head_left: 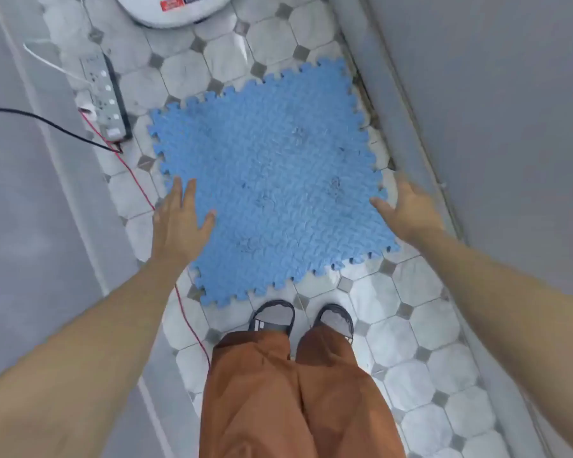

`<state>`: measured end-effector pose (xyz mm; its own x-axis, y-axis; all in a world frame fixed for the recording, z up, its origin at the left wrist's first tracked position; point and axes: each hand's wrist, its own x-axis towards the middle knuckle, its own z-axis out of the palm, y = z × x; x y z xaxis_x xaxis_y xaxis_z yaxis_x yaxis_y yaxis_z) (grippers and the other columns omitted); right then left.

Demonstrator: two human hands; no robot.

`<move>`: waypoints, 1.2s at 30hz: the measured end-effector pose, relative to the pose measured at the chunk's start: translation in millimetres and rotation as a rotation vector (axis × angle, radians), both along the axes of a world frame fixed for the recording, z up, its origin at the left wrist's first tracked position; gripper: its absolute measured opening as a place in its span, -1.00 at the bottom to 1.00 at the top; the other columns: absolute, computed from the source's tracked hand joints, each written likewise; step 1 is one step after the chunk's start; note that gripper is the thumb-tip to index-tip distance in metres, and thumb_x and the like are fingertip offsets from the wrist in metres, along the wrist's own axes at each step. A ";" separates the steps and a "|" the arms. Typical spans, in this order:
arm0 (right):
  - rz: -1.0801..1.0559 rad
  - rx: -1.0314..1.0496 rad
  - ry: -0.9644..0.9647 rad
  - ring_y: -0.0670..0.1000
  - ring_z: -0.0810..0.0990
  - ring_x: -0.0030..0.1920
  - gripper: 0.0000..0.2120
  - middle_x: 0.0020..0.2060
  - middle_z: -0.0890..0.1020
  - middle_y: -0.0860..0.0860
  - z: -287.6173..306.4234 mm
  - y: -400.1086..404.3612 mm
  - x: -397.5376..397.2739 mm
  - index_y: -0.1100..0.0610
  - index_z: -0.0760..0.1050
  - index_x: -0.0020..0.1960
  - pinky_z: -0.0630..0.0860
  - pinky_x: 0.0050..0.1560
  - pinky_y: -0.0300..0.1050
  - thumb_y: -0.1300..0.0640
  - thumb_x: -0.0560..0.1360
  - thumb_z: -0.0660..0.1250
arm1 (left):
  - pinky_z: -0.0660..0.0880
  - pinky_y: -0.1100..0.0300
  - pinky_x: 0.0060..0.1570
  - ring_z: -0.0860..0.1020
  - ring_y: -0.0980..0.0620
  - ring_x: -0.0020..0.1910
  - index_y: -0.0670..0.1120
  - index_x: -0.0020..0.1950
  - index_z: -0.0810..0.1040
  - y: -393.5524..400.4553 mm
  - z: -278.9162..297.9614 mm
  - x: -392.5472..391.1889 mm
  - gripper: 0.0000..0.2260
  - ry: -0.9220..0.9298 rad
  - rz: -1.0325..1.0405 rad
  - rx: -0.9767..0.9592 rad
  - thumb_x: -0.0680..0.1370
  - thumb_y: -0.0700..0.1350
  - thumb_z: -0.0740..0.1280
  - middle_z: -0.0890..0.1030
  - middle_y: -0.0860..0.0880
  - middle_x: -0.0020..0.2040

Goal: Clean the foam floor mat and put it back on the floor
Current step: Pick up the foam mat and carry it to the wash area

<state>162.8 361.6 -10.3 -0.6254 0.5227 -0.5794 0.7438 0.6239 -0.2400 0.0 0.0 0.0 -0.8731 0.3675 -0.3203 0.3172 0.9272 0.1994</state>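
Note:
A blue foam floor mat (272, 180) with jigsaw edges lies flat on the tiled floor in front of my feet. Several small dark marks show on its textured surface. My left hand (179, 223) hovers over the mat's left edge, fingers spread and holding nothing. My right hand (407, 213) is at the mat's right edge, fingers apart, palm turned toward the mat, also holding nothing. I cannot tell whether either hand touches the mat.
A power strip (106, 97) lies on the floor left of the mat, with a black cable (47, 123) and a red wire (139, 186) running past the mat's left side. A white round appliance (172, 11) stands beyond. Grey walls flank the narrow floor (411, 325).

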 end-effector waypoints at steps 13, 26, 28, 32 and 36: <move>-0.046 0.055 -0.019 0.27 0.12 0.54 -0.04 0.59 -0.02 0.17 -237.6 22.9 21.2 0.06 -0.07 0.61 0.18 0.49 0.17 -0.30 0.45 0.36 | 0.12 -0.17 0.42 0.10 -0.36 0.48 -0.15 0.57 -0.11 -71.3 -239.4 47.3 -0.13 -0.239 0.438 -0.163 0.50 0.30 0.21 -0.04 -0.35 0.53; -0.259 0.037 0.036 0.27 0.28 0.41 -0.12 0.36 0.36 0.24 -183.2 24.8 11.5 -0.15 0.16 0.52 0.25 0.39 0.06 -0.41 0.32 0.39 | 0.28 -0.17 0.34 0.32 -0.30 0.36 0.03 0.50 0.10 -72.0 -192.4 16.7 -0.04 -0.313 0.876 -0.016 0.26 0.43 0.39 0.31 -0.27 0.36; -0.259 0.051 0.042 0.26 0.32 0.38 -0.11 0.31 0.38 0.25 -149.5 21.6 10.7 -0.13 0.21 0.50 0.27 0.38 0.04 -0.46 0.29 0.35 | 0.35 -0.13 0.28 0.41 -0.26 0.28 -0.01 0.40 0.21 -79.0 -159.4 7.3 -0.12 -0.304 0.832 0.017 0.26 0.44 0.37 0.43 -0.23 0.26; -0.250 0.101 0.028 0.25 0.34 0.35 -0.24 0.29 0.40 0.27 -67.8 7.4 8.1 -0.10 0.27 0.50 0.32 0.34 0.10 -0.40 0.40 0.30 | 0.42 -0.08 0.19 0.48 -0.21 0.20 0.00 0.25 0.31 -88.5 -77.6 -11.0 -0.23 -0.279 0.761 0.041 0.26 0.47 0.34 0.56 -0.13 0.15; -0.276 0.144 0.043 0.34 0.34 0.31 -0.43 0.20 0.51 0.33 7.7 -16.0 20.5 0.01 0.36 0.45 0.40 0.24 0.20 -0.22 0.52 0.28 | 0.39 -0.11 0.24 0.45 -0.20 0.27 0.03 0.34 0.31 -94.7 1.9 -26.1 -0.24 -0.259 0.689 0.055 0.29 0.40 0.39 0.48 -0.10 0.29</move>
